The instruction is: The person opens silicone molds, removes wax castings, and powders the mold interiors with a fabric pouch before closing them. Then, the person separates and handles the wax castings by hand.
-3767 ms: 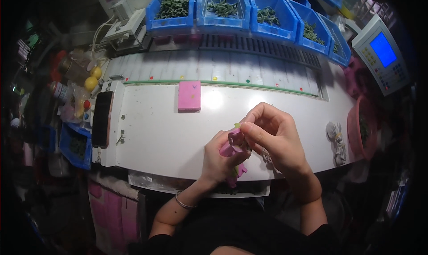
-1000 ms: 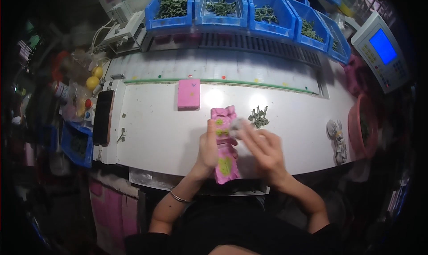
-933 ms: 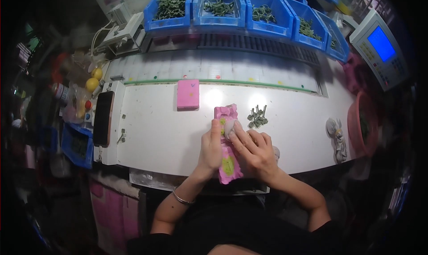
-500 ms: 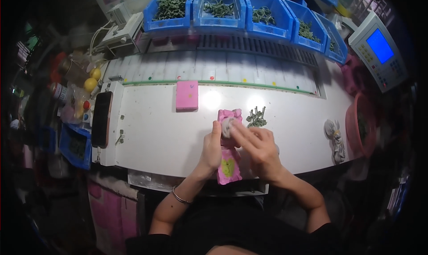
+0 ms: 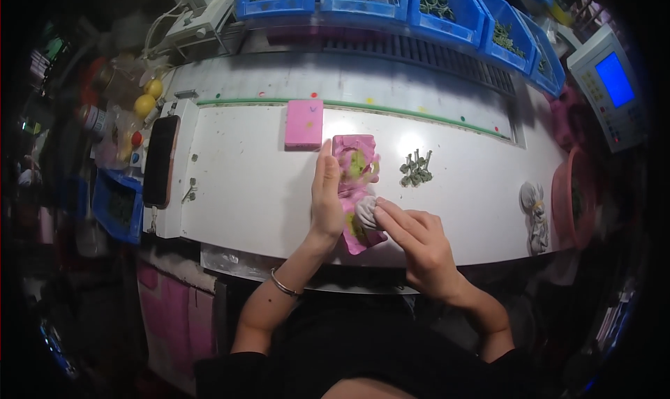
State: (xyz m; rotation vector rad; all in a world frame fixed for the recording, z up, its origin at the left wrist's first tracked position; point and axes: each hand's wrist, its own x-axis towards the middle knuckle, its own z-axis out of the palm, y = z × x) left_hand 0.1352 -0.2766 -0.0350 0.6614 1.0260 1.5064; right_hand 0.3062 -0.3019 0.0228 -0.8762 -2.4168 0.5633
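Note:
A pink rubber mould (image 5: 359, 142) lies opened out in front of me, its two halves joined end to end, with yellow-green patches on the inner faces. My left hand (image 5: 326, 200) grips its left edge, thumb upward; the other fingers are partly hidden. Between the fingertips of my right hand (image 5: 421, 242) is a bunched white cloth pouch (image 5: 366, 212), pressed to the nearer half of the mould. Just right of the mould lies a small cluster of dark green branched pieces (image 5: 417, 169). A closed pink block (image 5: 304, 124) sits beyond my left hand.
Blue bins (image 5: 447, 14) with green pieces line the back. A phone (image 5: 161, 162) rests at the left. On the right are a tied grey cloth bundle (image 5: 534, 217), a reddish bowl (image 5: 564, 198) and a control panel with a blue screen (image 5: 614, 80). A blue tray (image 5: 115, 205) stands lower left.
The white pouch has moved from the far half of the mould to the nearer half. The mould now lies flatter and farther from me, its far half uncovered. The view has shifted slightly.

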